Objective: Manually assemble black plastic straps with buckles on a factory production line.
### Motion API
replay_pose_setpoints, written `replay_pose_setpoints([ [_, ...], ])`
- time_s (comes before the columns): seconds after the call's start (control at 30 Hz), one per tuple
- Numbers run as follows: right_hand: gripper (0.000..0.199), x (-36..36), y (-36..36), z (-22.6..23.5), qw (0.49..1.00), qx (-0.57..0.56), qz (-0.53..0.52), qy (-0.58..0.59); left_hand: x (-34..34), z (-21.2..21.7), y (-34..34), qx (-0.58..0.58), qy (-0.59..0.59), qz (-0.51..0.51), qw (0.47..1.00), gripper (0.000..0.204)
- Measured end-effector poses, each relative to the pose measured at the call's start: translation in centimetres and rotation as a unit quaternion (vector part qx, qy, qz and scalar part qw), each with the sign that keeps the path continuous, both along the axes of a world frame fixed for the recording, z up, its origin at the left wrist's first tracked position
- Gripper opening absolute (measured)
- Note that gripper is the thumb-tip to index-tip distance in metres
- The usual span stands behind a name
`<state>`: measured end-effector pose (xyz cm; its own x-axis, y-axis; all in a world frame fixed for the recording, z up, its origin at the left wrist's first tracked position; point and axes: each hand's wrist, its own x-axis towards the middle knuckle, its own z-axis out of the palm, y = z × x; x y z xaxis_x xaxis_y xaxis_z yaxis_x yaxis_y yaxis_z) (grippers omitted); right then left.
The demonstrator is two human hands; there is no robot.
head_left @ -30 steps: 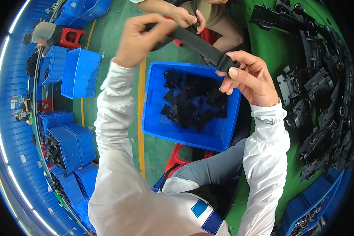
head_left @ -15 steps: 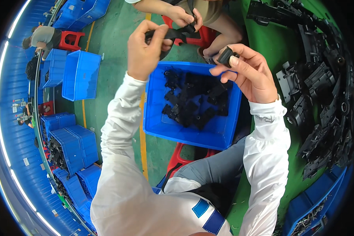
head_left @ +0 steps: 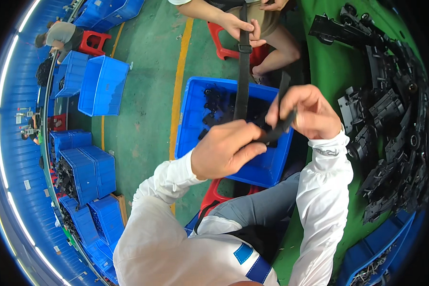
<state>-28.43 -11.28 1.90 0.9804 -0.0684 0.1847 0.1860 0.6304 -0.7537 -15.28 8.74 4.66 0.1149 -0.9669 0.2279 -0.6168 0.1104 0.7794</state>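
A black webbing strap runs from a co-worker's hand at the top down to my left hand. A black slider buckle sits on it just below that hand. My left hand is closed around the strap over the near part of a blue bin. My right hand pinches the strap's other stretch, which bends between my hands and stands up past my right fingers. Motion smears the right fingertips, so any small part between them cannot be made out.
The blue bin below my hands holds several black plastic parts. Black moulded assemblies lie on the green surface at right. More blue bins stand at left. The co-worker's bare leg and a red stool are at the far side.
My left hand has come down and right, drawing the strap out between me and the co-worker. My right hand, earlier holding up a small black part, has dropped and now pinches the strap.
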Motion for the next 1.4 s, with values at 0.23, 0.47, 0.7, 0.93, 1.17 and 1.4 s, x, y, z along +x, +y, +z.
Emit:
replay_pose_setpoints([
  [0.23,0.021,1.2,2.1,2.5,0.951,-0.027,0.287,-0.114,1.0,-0.2,1.3,-0.033,0.187,-0.12,0.974,0.024],
  [0.47,0.022,2.9,8.3,4.5,0.896,-0.205,0.391,-0.054,8.8,-4.2,-10.2,0.143,0.34,0.192,0.909,0.043],
  [0.7,0.017,1.6,8.3,8.5,0.844,-0.38,0.377,-0.029,8.4,-5.2,-13.3,0.079,0.701,0.178,0.686,0.024],
  [0.93,0.015,-1.8,11.2,11.8,0.766,-0.587,0.249,-0.077,2.0,-3.7,-6.7,0.005,0.598,0.224,0.769,0.02],
  [1.17,0.009,-4.9,14.2,15.9,0.641,-0.762,0.092,-0.022,0.4,1.5,-0.7,-0.038,-0.064,0.133,0.988,0.011],
  [1.4,0.008,-6.5,16.4,16.6,0.579,-0.814,0.008,0.036,2.6,4.8,-3.3,-0.203,-0.28,-0.158,0.925,0.027],
])
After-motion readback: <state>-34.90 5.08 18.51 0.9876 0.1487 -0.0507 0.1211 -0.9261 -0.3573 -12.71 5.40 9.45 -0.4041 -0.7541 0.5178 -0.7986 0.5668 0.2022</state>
